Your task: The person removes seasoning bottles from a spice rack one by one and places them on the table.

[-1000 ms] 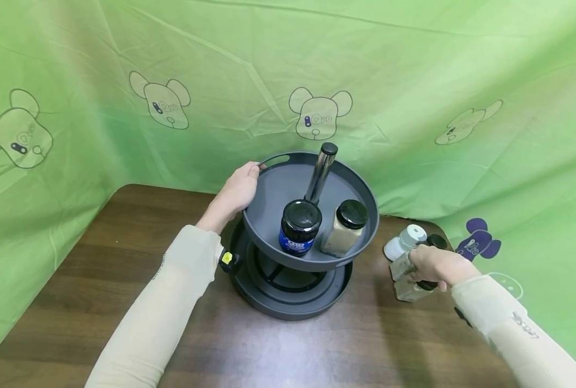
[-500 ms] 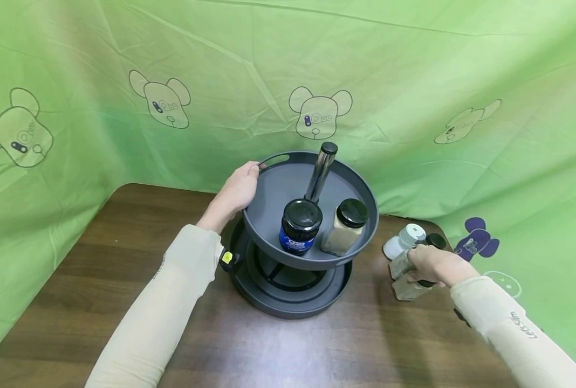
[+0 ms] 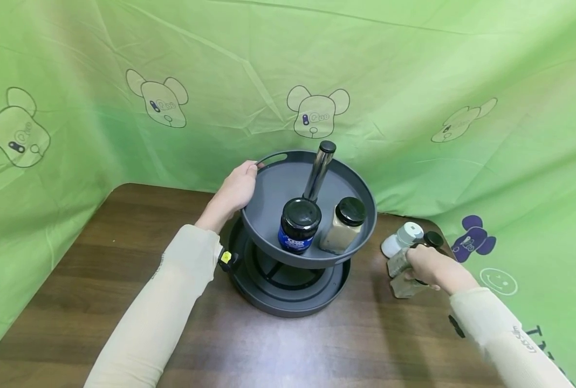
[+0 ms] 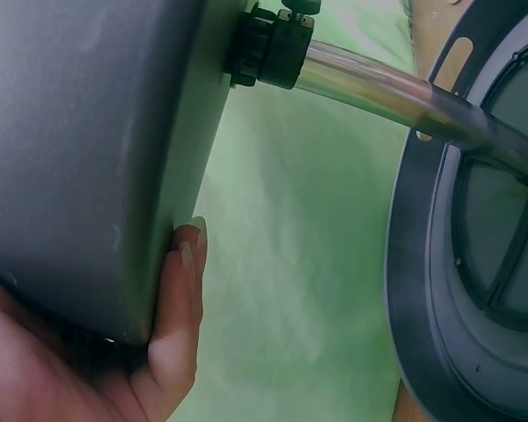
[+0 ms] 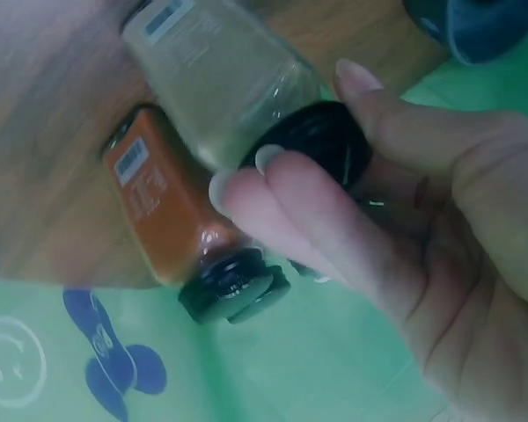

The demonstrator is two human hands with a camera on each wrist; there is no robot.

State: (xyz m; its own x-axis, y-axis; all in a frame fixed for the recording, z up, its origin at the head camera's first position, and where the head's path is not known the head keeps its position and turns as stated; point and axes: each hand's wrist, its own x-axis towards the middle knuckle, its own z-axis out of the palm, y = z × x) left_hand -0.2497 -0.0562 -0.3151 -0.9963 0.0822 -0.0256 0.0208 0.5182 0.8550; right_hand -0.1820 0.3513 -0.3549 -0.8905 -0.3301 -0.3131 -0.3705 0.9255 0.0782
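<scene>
In the head view my left hand [image 3: 237, 187] grips the left rim of the upper tray [image 3: 279, 186] of a grey two-tier stand. The left wrist view shows its fingers [image 4: 176, 325] curled under that tray. On the tray stand a dark jar with a blue label [image 3: 300, 226] and a pale spice jar with a black lid [image 3: 342, 229]. At the right, my right hand [image 3: 433, 265] reaches over a group of jars. In the right wrist view it pinches the black lid of a pale spice jar [image 5: 220, 79] between thumb and fingers. An orange spice jar [image 5: 163, 202] is beside it.
A white-capped jar [image 3: 402, 240] stands behind the right hand. The lower tray [image 3: 288, 310] sits on the wooden table [image 3: 171, 334]. A metal pole [image 3: 319, 172] rises through the upper tray. A green cloth [image 3: 249, 64] hangs behind the table.
The right hand's fingers have shifted slightly around the jar lids. The left hand keeps its hold on the tray rim. The whole head view has drifted a little.
</scene>
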